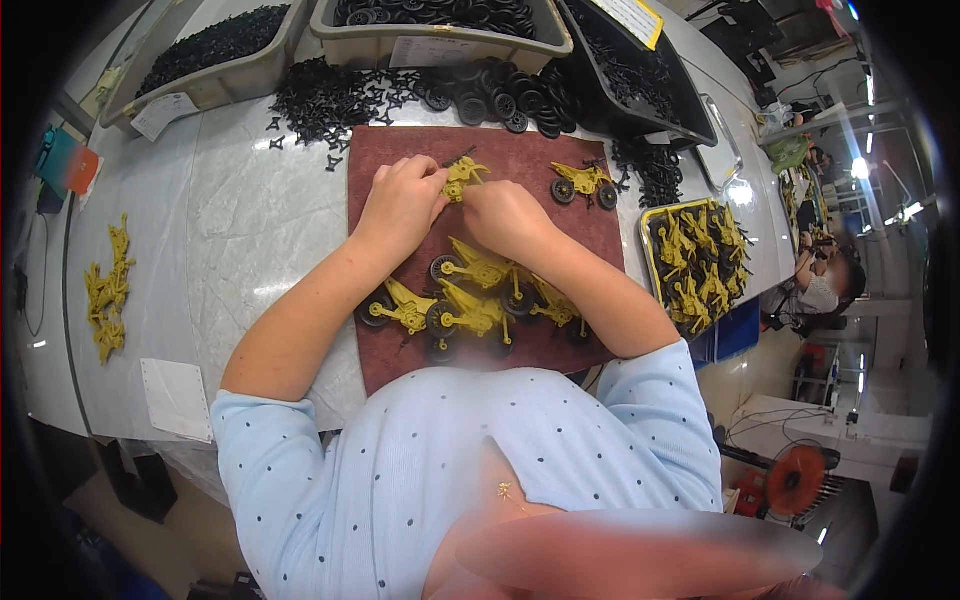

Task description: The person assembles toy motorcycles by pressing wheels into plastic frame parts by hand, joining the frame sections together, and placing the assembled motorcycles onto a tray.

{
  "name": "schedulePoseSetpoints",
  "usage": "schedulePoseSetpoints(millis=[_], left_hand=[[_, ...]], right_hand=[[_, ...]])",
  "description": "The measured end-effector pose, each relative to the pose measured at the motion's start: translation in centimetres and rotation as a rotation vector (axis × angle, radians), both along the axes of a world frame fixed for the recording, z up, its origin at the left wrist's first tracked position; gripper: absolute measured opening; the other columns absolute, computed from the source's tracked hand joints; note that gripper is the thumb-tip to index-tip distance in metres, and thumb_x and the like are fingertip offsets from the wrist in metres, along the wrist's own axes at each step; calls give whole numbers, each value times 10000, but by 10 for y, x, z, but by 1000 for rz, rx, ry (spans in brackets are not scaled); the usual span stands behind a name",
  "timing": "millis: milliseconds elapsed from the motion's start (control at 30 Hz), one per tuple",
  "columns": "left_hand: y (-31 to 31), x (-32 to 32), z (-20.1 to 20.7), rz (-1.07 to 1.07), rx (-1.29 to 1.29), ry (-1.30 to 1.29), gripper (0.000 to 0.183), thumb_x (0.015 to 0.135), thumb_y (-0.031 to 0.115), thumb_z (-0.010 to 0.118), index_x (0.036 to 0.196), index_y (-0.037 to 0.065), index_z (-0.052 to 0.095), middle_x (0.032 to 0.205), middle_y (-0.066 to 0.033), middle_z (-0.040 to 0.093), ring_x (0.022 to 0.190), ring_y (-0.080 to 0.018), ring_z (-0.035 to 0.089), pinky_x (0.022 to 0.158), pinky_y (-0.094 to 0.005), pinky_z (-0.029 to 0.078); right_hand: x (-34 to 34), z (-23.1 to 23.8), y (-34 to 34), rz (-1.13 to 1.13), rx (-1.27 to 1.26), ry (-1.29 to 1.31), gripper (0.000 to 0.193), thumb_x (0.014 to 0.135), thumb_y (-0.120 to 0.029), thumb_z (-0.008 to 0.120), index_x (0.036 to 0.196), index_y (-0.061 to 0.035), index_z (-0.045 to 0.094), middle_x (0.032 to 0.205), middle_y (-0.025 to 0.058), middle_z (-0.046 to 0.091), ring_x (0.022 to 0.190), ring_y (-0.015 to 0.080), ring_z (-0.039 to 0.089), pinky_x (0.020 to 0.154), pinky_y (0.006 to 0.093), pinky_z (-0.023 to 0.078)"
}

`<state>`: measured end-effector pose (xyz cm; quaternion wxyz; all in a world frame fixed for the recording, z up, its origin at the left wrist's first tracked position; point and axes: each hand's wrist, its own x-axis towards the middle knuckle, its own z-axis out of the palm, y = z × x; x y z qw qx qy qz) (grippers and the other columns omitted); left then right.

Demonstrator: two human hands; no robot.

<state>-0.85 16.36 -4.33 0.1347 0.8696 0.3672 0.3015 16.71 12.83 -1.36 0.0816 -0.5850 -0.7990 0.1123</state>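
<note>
A yellow toy motorcycle body (465, 176) with a thin black part at its top is held over the dark red cloth (385, 150). My left hand (405, 200) is closed on its left side, fingertips pinching it. From the right, my right hand (508, 212) has its fingers curled together against the body's lower right side; its fingertips are partly hidden. Nearer to me on the cloth lie several yellow toy motorcycles (470, 308) with black wheels. Another yellow toy motorcycle (583, 185) with two black wheels stands at the cloth's far right.
Loose black wheels (500, 95) and small black forked parts (320, 95) are heaped beyond the cloth. Behind them stand grey bins (440, 50) and a black bin (690, 120). A yellow-rimmed tray (650, 255) of motorcycles is at right, yellow bodies (108, 290) at left. A person (825, 280) sits farther right.
</note>
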Motion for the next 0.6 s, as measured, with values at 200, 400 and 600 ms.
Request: schedulePoseSetpoints(millis=[200,400,600], left_hand=[[-1,2,-2,7,14,-7,301,766,104,708,1054,28,662,1025,-74,618,976,-250,590,828,-383,433],[-5,3,-3,33,31,-33,292,763,118,715,1039,33,669,1013,-60,622,962,-233,597,843,-385,428],[-7,7,-1,48,72,-63,257,727,116,736,969,48,683,976,-56,630,944,-223,592,836,-382,406]], right_hand=[[-8,6,6,-112,-91,42,164,766,-138,598,742,9,666,749,226,651,755,380,650,714,447,525],[6,15,0,-113,-223,81,263,780,-236,696,808,25,683,781,212,661,770,352,655,703,417,514],[22,37,-7,-213,-182,226,285,767,-206,762,937,10,686,788,137,682,742,257,670,683,349,516]])
